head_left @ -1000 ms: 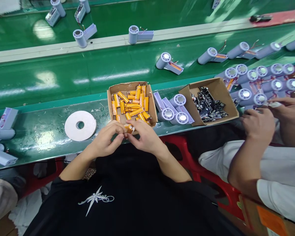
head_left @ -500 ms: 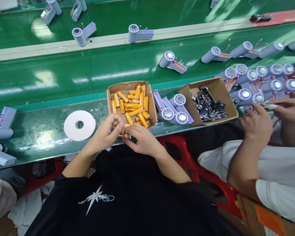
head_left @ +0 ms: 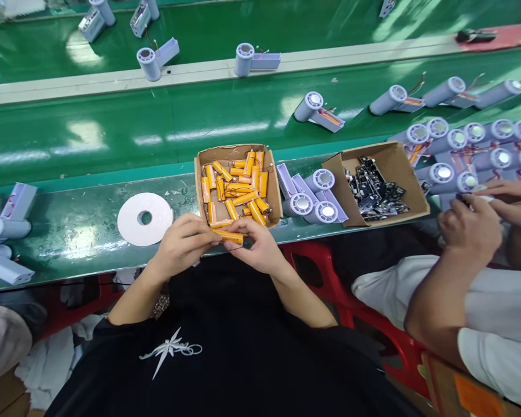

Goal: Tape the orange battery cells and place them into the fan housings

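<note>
Closely paired, both hands (head_left: 186,246) pinching one orange cylinder (head_left: 231,237), forearms (head_left: 132,296) angled inward.

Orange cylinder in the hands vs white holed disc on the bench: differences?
The slim orange cylinder is elongated; the flat white disc is round with a central hole. The cylinder looks smaller than the disc. The left hand and right hand hold the cylinder; the disc lies untouched on the glossy green bench.

This is a factory line: a long, glossy green surface (head_left: 186,119) crosses from ten to two o'clock, bearing lookalike lavender plastic cylinder units (head_left: 308,107); brown cardboard boxes (head_left: 397,159) of orange cylinders (head_left: 245,198) and black circuit boards (head_left: 375,191) sit near centre and at three, a white-sleeved co-worker (head_left: 455,278) at four.
</note>
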Available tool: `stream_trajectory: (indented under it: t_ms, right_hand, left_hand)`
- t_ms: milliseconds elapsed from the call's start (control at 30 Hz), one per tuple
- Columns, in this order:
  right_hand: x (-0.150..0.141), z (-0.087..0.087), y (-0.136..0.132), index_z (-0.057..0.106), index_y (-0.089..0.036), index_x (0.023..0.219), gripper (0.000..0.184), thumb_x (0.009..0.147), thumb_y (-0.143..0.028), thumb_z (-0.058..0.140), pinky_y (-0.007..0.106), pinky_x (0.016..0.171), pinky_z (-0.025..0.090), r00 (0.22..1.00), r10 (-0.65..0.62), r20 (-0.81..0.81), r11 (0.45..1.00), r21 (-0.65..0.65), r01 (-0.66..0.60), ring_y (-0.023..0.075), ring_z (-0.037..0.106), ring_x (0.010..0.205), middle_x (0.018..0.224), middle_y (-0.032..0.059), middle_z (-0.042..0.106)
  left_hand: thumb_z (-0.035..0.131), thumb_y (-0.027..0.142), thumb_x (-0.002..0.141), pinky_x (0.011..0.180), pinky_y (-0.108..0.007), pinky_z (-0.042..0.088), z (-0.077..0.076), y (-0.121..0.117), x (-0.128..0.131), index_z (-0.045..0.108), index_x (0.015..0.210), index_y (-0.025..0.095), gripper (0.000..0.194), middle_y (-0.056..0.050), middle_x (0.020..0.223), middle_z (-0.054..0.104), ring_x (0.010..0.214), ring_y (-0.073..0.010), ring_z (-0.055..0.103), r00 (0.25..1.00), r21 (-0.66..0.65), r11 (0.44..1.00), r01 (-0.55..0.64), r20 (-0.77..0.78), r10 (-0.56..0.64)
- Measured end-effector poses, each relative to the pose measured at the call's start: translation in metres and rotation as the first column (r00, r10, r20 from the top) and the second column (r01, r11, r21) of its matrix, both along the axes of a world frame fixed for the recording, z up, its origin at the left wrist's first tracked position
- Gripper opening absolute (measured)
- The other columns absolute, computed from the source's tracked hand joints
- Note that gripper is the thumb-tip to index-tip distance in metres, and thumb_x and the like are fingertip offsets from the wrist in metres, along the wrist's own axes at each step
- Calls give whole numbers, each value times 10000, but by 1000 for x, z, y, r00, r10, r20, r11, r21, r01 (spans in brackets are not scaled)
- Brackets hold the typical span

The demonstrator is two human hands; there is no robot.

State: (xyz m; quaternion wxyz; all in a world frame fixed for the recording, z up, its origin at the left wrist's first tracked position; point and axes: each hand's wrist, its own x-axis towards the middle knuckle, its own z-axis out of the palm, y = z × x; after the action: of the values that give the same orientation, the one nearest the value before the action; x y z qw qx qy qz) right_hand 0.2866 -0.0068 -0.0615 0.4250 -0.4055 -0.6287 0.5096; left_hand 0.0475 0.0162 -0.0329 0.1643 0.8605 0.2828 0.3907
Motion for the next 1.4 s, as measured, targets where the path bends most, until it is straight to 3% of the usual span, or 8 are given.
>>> stream_trajectory:
  t_ms: [433, 533, 633, 733, 800, 1000, 1233, 1400]
  right_hand:
    - [8, 22, 18, 837, -273, 1116, 136, 1019, -342, 771, 360, 810, 711, 812, 520, 263, 825, 90, -558, 279, 864, 949, 1088, 75, 888]
    - [20, 8, 22, 844, -287, 1184, 321, 951, -507, 851, 366, 815, 725, 802, 509, 313, 851, -40, -524, 287, 869, 929, 1100, 93, 891]
    - [37, -10, 17, 820, -278, 1206, 436, 912, -598, 862, 363, 820, 734, 838, 506, 206, 861, -176, -477, 284, 871, 912, 1054, 105, 893]
    - [49, -21, 11, 806, -277, 1274, 490, 921, -615, 842, 386, 877, 737, 880, 448, 159, 879, -255, -402, 300, 875, 970, 1070, 124, 893]
    - [55, -25, 8, 822, -278, 1280, 510, 899, -615, 861, 414, 915, 735, 882, 431, 190, 886, -276, -373, 323, 874, 1013, 1105, 138, 890]
    - [68, -21, 2, 852, -278, 1252, 526, 856, -622, 899, 438, 811, 752, 904, 401, 150, 879, -341, -333, 352, 875, 967, 1102, 160, 888]
    - [14, 18, 60, 835, -282, 1169, 606, 693, -606, 1023, 465, 925, 730, 988, 123, 89, 973, -205, -103, 319, 842, 1024, 1139, 99, 847]
    - [-3, 36, 121, 727, -305, 1217, 617, 725, -531, 1024, 392, 928, 710, 991, -39, -130, 999, -41, 34, 219, 828, 948, 930, -12, 755]
  left_hand:
    - [800, 334, 1013, 1158, -353, 572, 43, -7, -15, 802, 1320, 291, 310, -66, 1352, 806, 1279, -236, 703, 901, -279, 900, 334, -186, -392]
    - [705, 457, 1066, 1151, -374, 575, 32, -3, -95, 775, 1361, 274, 354, -85, 1340, 803, 1280, -241, 718, 960, -357, 931, -83, -279, -22]
    - [581, 455, 1105, 1211, -499, 500, 19, -6, -194, 746, 1365, 241, 375, -119, 1395, 766, 1362, -297, 646, 501, -119, 515, -849, -491, 712]
    - [632, 419, 1038, 1288, -662, 318, 7, -6, -275, 707, 1411, 177, 451, -208, 1553, 655, 1533, -438, 464, -60, 166, 68, -984, -661, 748]
    - [665, 398, 993, 1257, -714, 294, 5, -4, -310, 690, 1423, 143, 501, -253, 1569, 624, 1532, -506, 432, -207, 249, -24, -968, -746, 633]
    - [614, 377, 1027, 999, -497, 517, 9, 32, -307, 653, 1471, 187, 485, -225, 1357, 737, 1241, -430, 683, -82, 220, 167, -961, -805, 588]
    - [605, 349, 1064, 1002, -386, 514, -23, 198, -142, 806, 1237, 230, 291, -144, 1349, 771, 1282, -313, 681, 505, 67, 835, -546, -769, 392]
    - [720, 209, 850, 1034, -389, 496, -28, 282, -62, 867, 1011, 179, 220, -167, 1193, 819, 1198, -330, 689, 543, -50, 946, -321, -828, 140]
